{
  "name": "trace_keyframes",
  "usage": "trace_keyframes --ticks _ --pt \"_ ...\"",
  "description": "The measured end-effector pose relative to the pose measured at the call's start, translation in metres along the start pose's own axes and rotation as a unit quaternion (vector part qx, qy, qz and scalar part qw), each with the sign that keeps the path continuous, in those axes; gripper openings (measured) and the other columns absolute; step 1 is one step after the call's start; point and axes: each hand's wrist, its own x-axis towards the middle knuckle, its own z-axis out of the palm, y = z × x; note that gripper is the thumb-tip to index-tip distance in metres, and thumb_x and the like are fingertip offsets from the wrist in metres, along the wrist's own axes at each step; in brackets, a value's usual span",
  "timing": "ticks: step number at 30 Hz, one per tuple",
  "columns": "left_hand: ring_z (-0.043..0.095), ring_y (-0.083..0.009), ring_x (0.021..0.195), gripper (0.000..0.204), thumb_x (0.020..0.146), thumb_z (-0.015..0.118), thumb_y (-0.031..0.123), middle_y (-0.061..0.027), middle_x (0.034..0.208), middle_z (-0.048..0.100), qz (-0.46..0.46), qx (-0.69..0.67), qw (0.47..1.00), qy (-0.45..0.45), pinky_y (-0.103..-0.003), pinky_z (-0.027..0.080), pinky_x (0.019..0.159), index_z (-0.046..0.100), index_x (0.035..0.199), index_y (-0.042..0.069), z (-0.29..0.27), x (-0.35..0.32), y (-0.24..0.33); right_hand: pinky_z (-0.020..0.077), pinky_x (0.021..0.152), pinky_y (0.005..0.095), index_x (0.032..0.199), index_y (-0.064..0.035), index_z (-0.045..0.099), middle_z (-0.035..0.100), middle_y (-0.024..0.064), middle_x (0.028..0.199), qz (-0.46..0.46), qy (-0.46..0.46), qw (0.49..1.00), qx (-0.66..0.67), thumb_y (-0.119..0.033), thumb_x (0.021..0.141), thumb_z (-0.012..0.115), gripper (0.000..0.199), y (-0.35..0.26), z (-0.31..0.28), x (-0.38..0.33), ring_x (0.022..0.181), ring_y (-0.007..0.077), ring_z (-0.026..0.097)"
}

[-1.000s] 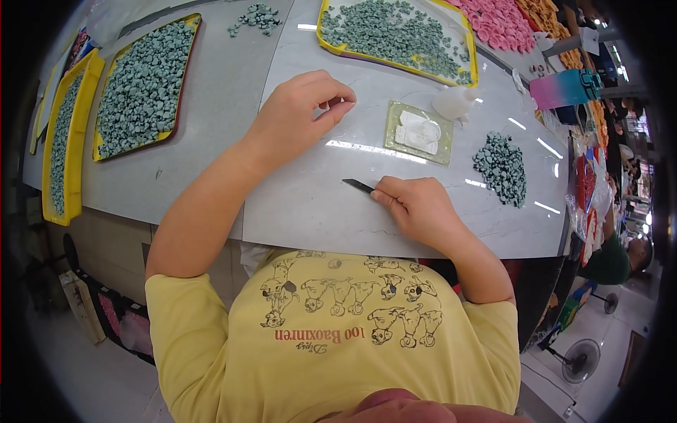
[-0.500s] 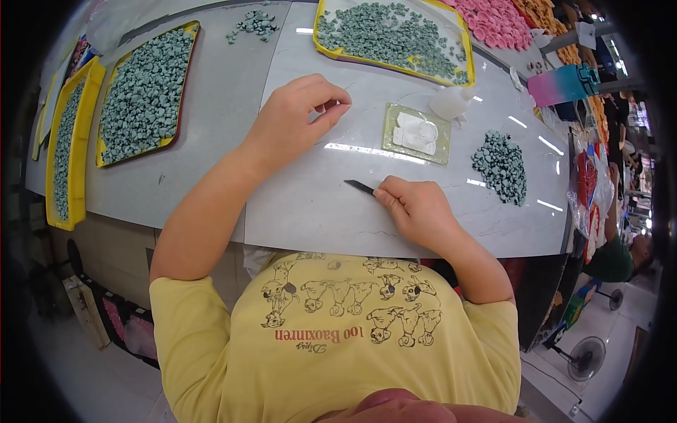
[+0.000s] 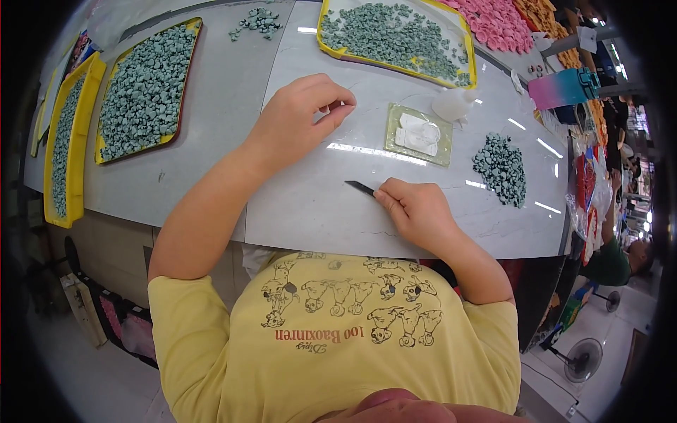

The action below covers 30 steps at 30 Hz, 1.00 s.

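My left hand hovers over the grey table, left of a small green plate. Its thumb and fingertips are drawn together in a pinch; anything between them is too small to make out. Between thumb and fingers, my right hand grips a slim black tool with a slanted tip, which points left, low over the tabletop. Beyond that hand, a white pasty mass lies on the square translucent green plate. A white squeeze bottle is just behind the plate. To the right is a pile of small dark-green pieces.
A yellow-rimmed tray of green pieces sits at the back. Two more yellow trays stand at left, near a small loose heap. Pink pieces and a pink-and-blue drink bottle are at back right.
The view has shifted very slightly. Both hands keep almost the same pose, and the black tool remains in my right hand.
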Motion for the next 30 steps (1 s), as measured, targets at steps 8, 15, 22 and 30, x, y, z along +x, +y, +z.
trace_keyframes --ticks 8,15,22,30 --pt "0.058 -0.0189 0.069 0.007 0.08 0.064 0.005 -0.0062 0.077 0.059 0.002 0.008 1.0 -0.002 -0.029 0.048 0.061 0.063 0.086 0.004 -0.001 0.0 0.001 0.042 0.052 0.0375 0.082 -0.0073 0.061 0.057 0.0122 0.061 0.011 -0.02 1.0 0.015 -0.023 0.089 0.056 0.018 -0.001 -0.004 0.0 0.055 0.0335 0.055" --pt "0.058 -0.0194 0.069 0.007 0.079 0.064 0.005 -0.0063 0.078 0.06 -0.002 0.006 1.0 -0.002 -0.03 0.048 0.061 0.063 0.086 0.004 0.0 0.002 0.007 0.042 0.052 0.0357 0.082 -0.0066 0.06 0.057 0.0119 0.06 -0.064 -0.035 0.997 -0.021 -0.023 0.089 0.057 0.019 0.004 -0.01 -0.004 0.055 0.0318 0.055" --pt "0.054 -0.0213 0.08 0.009 0.077 0.066 0.006 -0.0046 0.082 0.057 0.05 0.022 0.996 -0.065 -0.032 0.046 0.071 0.065 0.086 0.006 0.005 0.004 0.016 0.0418 0.052 0.0369 0.081 -0.0043 0.058 0.057 0.0127 0.061 0.083 0.06 0.995 0.008 -0.022 0.091 0.054 0.021 0.018 -0.021 -0.025 0.055 0.0319 0.055" --pt "0.049 -0.0232 0.087 0.023 0.073 0.07 0.015 -0.0045 0.088 0.051 0.153 0.07 0.96 -0.224 -0.035 0.042 0.077 0.069 0.096 0.014 0.019 0.004 0.042 0.0407 0.051 0.0347 0.082 -0.0013 0.056 0.056 0.0119 0.06 0.069 0.105 0.991 0.048 -0.021 0.093 0.051 0.024 0.036 -0.036 -0.054 0.052 0.0262 0.054"
